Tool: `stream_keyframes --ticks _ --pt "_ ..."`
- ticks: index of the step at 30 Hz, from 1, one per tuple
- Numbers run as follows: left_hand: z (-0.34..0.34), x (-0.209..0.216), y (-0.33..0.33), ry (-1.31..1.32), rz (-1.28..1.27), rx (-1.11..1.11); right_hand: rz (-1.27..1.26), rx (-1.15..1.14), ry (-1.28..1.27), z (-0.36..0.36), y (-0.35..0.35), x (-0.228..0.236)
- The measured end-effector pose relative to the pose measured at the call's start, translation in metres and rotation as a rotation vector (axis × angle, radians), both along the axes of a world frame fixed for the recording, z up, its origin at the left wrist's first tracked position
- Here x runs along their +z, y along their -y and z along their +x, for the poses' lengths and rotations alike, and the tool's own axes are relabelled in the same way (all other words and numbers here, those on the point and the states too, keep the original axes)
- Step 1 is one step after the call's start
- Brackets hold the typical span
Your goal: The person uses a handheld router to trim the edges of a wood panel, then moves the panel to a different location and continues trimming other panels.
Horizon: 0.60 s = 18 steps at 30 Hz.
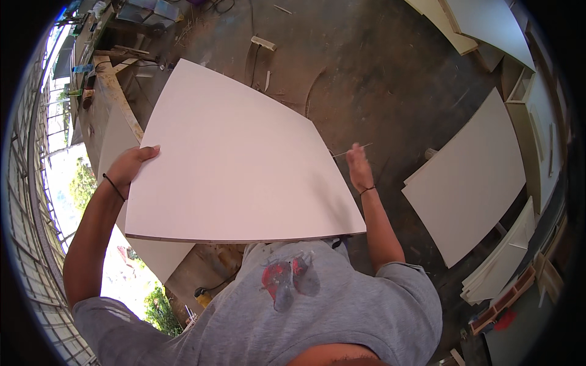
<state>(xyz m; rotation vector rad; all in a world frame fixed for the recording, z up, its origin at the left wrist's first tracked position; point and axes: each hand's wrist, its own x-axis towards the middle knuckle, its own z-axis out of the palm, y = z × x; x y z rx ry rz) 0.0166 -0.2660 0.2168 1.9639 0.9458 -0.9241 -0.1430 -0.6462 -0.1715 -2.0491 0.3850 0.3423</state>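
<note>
While the big white board (238,158) sits flat out in front of the person's chest, both hands are on its side edges. Left hand (131,163) clamps the left edge: thumb lies on the top face, fingers curl under and out of sight. A dark band sits on that wrist. Right hand (359,168) is at the right edge, fingers extended and close together, slightly blurred; can't tell if it actually clasps the edge or just presses flat against it. That wrist also has a dark band.

Board's near edge runs just above the grey shirt (293,305) and shows a thin brown core line. Far corner points away over the dusty concrete floor (378,79).

To the right, a second white panel (470,183) lies well apart from the held one, with a stack of more white panels (503,262) beyond it near the lower right. More panels lean at top right (488,24). A workbench (107,104) with clutter sits to the left, partly under the board's left side. A power strip (264,43) with its cable lies on the floor beyond the far corner.
</note>
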Motion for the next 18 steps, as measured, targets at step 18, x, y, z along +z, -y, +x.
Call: stream_keyframes --ticks 18 --pt "-0.023 -0.016 -0.052 0.215 -0.105 0.136 -0.137 0.605 -0.208 -0.033 -0.088 -0.075"
